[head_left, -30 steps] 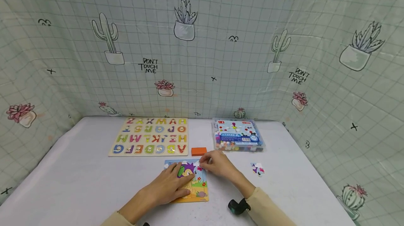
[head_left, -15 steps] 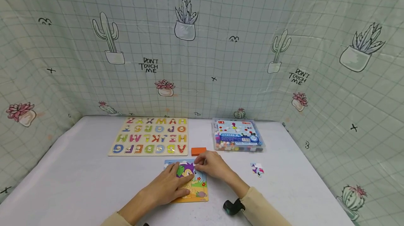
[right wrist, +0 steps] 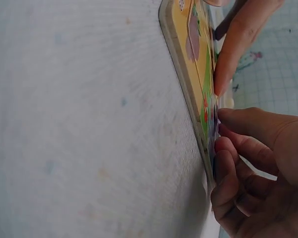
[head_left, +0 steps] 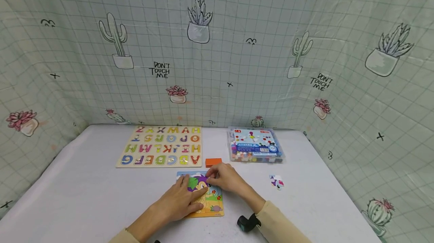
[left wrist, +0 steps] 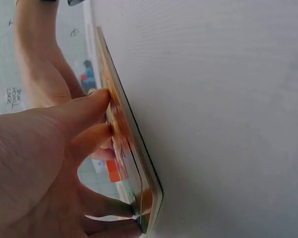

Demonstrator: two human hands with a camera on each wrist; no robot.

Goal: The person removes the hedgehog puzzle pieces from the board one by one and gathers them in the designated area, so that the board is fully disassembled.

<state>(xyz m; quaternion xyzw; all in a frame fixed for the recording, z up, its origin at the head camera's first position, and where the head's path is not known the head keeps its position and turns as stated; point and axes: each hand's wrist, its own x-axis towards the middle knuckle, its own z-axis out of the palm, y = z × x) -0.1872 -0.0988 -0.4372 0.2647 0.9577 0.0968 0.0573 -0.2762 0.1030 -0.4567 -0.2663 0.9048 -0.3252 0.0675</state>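
Note:
A jigsaw puzzle board [head_left: 217, 213] with a cartoon picture lies flat on the table. My left hand [head_left: 179, 200] rests across its left part, fingers spread, and covers much of the picture. In the left wrist view the thumb [left wrist: 97, 103] touches the board's face close to its edge. My right hand [head_left: 226, 178] is at the board's upper right. Its thumb and index finger pinch a puzzle piece [head_left: 203, 179] with purple hair on it, mostly hidden by the fingertips. A loose puzzle piece [head_left: 277, 182], white, purple and blue, lies apart to the right.
An orange block [head_left: 213, 162] lies just behind the puzzle board. Behind it on the left is a wooden alphabet board [head_left: 159, 152]; on the right stands a clear box [head_left: 256, 145] of colourful parts. A patterned cloth [head_left: 217, 54] hangs around the white table [head_left: 84, 190].
My right hand has shifted left along the board's top, and the purple-haired part of the picture has slid slightly left with it. My left hand has stayed nearly in place.

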